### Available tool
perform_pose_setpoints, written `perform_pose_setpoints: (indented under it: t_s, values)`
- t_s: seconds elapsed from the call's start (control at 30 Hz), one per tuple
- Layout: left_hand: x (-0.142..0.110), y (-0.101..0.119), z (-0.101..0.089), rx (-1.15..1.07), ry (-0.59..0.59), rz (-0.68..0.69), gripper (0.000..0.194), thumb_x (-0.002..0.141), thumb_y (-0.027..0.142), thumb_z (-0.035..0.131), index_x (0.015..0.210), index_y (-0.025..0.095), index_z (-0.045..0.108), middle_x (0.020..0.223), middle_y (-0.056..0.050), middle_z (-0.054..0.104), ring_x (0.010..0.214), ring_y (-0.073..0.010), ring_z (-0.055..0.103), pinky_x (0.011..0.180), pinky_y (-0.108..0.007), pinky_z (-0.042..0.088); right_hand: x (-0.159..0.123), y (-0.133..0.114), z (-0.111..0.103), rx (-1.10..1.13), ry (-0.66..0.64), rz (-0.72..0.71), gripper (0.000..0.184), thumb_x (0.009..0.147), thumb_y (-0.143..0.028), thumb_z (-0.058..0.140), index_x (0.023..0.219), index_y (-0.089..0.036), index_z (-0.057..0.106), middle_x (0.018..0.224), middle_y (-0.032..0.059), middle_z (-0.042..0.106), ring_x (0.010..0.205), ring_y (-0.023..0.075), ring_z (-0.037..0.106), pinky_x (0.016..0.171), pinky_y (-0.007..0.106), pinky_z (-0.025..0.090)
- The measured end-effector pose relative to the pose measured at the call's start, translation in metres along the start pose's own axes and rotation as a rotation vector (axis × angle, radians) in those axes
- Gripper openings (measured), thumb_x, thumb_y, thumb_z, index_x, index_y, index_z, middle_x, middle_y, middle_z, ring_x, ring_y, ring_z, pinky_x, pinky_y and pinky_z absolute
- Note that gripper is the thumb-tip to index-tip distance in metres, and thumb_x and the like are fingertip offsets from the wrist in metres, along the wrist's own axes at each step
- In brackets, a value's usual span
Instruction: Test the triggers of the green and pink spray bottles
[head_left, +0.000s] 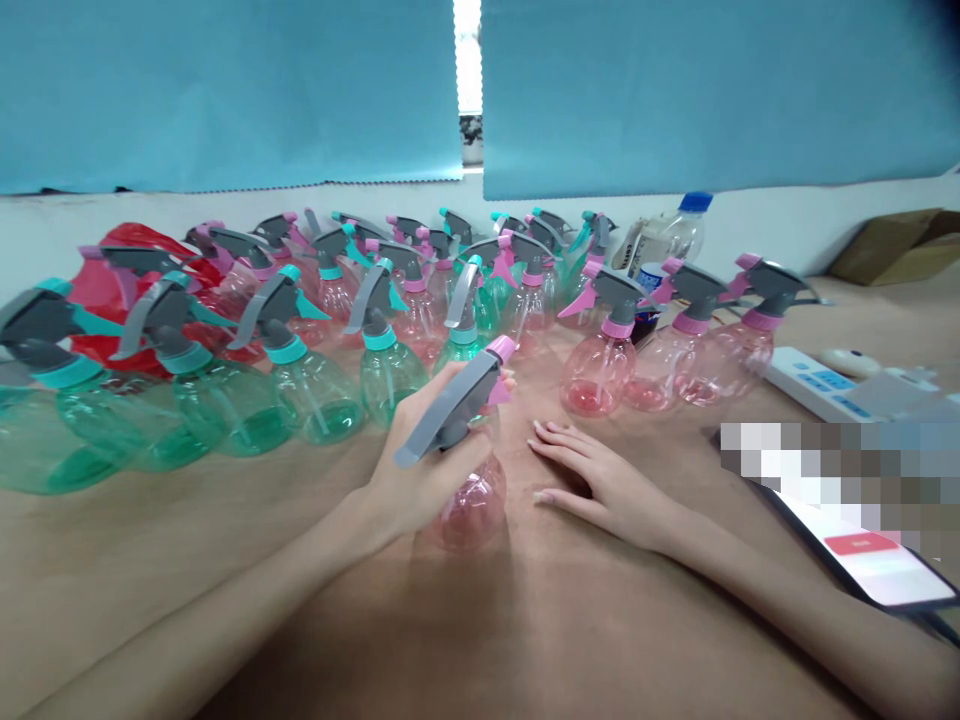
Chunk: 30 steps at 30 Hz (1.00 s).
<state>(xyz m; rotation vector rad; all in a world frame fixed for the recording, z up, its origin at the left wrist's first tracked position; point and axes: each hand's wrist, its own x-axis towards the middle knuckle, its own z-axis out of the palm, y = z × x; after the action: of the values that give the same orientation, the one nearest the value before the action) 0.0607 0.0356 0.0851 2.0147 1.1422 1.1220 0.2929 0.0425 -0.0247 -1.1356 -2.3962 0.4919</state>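
Observation:
My left hand is wrapped round the neck of a pink spray bottle with a grey trigger head and pink nozzle. The bottle stands about upright, low over or on the table; I cannot tell if its base touches. To its right, my right hand lies on the table with fingers stretched out and nothing in them. A pink spray bottle stands just beyond those fingertips, with two more pink ones to its right. Left of my left hand, a row of green spray bottles with turquoise collars runs leftward.
More pink and green spray bottles crowd the back, beside a red plastic bag. A clear bottle with a blue cap stands behind. On the right lie a phone, a white power strip and a cardboard box.

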Motion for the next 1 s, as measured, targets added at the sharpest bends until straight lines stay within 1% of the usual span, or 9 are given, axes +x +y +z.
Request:
perform_pose_setpoints:
  t_s: [0.07, 0.17, 0.33, 0.5, 0.7, 0.8, 1.0]
  values:
    - [-0.0009, -0.0017, 0.0009, 0.007, 0.008, 0.008, 0.030, 0.074, 0.016, 0.050, 0.101, 0.024, 0.059, 0.080, 0.002, 0.060, 0.062, -0.0144, 0.052, 0.061, -0.028, 0.044, 0.0001, -0.0002, -0.0002, -0.005, -0.004, 0.000, 0.062, 0.091, -0.057, 0.054, 0.142, -0.021, 0.050, 0.151, 0.0108, 0.043, 0.140, 0.0300, 0.038, 0.115, 0.054, 0.032]
    - [-0.0022, -0.0046, 0.0017, 0.026, 0.024, 0.001, 0.031, 0.075, 0.016, 0.051, 0.103, 0.024, 0.058, 0.075, 0.003, 0.057, 0.062, -0.0147, 0.052, 0.061, -0.027, 0.044, 0.0002, -0.0002, -0.0001, -0.007, -0.005, -0.002, 0.062, 0.091, -0.057, 0.054, 0.142, -0.022, 0.049, 0.151, 0.0102, 0.042, 0.141, 0.0296, 0.037, 0.115, 0.054, 0.032]
    - [-0.0030, -0.0077, 0.0026, 0.018, 0.035, -0.009, 0.022, 0.076, 0.018, 0.053, 0.097, 0.023, 0.056, 0.078, 0.002, 0.058, 0.064, -0.0150, 0.055, 0.062, -0.028, 0.046, 0.0001, -0.0002, 0.0001, -0.017, -0.009, 0.002, 0.063, 0.092, -0.057, 0.052, 0.142, -0.020, 0.049, 0.151, 0.0108, 0.043, 0.141, 0.0290, 0.037, 0.116, 0.053, 0.032]
    - [-0.0029, -0.0100, 0.0041, -0.026, 0.031, 0.008, 0.020, 0.076, 0.014, 0.053, 0.094, 0.023, 0.054, 0.076, 0.004, 0.053, 0.061, -0.0127, 0.049, 0.060, -0.026, 0.042, 0.0004, 0.0002, 0.0006, -0.006, -0.004, 0.002, 0.063, 0.091, -0.057, 0.054, 0.141, -0.019, 0.050, 0.151, 0.0117, 0.043, 0.140, 0.0297, 0.038, 0.115, 0.053, 0.032]
    - [-0.0019, -0.0097, 0.0056, -0.053, 0.027, 0.007, 0.030, 0.074, 0.012, 0.051, 0.101, 0.024, 0.057, 0.072, 0.006, 0.044, 0.056, -0.0105, 0.041, 0.056, -0.025, 0.037, 0.0008, -0.0004, 0.0002, -0.029, -0.021, 0.008, 0.064, 0.092, -0.057, 0.052, 0.140, -0.015, 0.051, 0.151, 0.0126, 0.043, 0.141, 0.0293, 0.037, 0.116, 0.051, 0.032]
    - [-0.0011, -0.0090, 0.0065, -0.048, 0.032, 0.019, 0.029, 0.073, 0.013, 0.052, 0.100, 0.022, 0.057, 0.072, 0.006, 0.045, 0.056, -0.0102, 0.041, 0.058, -0.025, 0.039, 0.0004, -0.0007, -0.0004, -0.039, -0.026, 0.007, 0.064, 0.092, -0.057, 0.051, 0.140, -0.015, 0.051, 0.151, 0.0127, 0.042, 0.141, 0.0291, 0.037, 0.116, 0.051, 0.032]
    - [-0.0005, -0.0068, 0.0063, -0.032, 0.029, 0.012, 0.035, 0.072, 0.012, 0.050, 0.105, 0.022, 0.058, 0.073, 0.006, 0.047, 0.054, -0.0092, 0.038, 0.056, -0.024, 0.037, 0.0005, -0.0001, 0.0002, -0.052, -0.028, 0.008, 0.064, 0.093, -0.058, 0.050, 0.141, -0.015, 0.050, 0.152, 0.0121, 0.042, 0.142, 0.0284, 0.036, 0.116, 0.051, 0.032]
